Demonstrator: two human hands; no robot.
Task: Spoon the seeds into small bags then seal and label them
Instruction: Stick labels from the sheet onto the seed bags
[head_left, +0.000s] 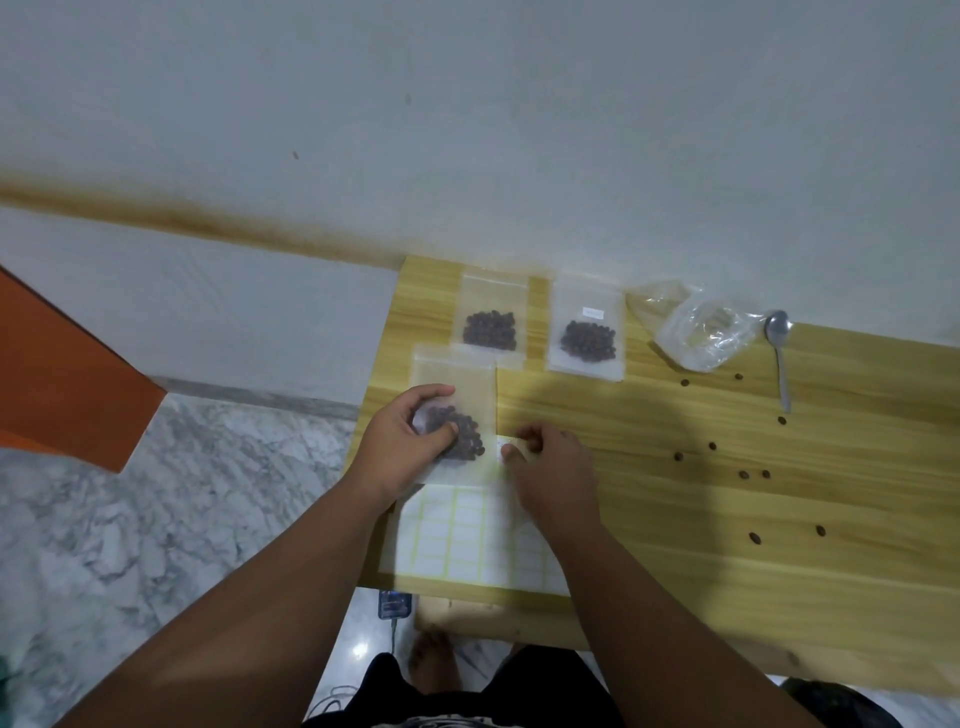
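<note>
My left hand (410, 441) grips the bag (457, 374) at mid-frame; my right hand (550, 467) pinches a label (511, 445) beside it. If it curls, it may stick to itself or land crooked.

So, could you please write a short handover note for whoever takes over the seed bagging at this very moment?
Left hand: grips the near seed bag on the table.
Right hand: pinches a white label beside that bag, above the label sheet.
Done: three bags hold seeds. The far right bag shows a label; the far left bag shows none.
Left: stick this label, label the far left bag, and check the seals, which cannot be judged from here.
Loose seeds lie near the spoon. The large clear bag looks nearly empty.
</note>
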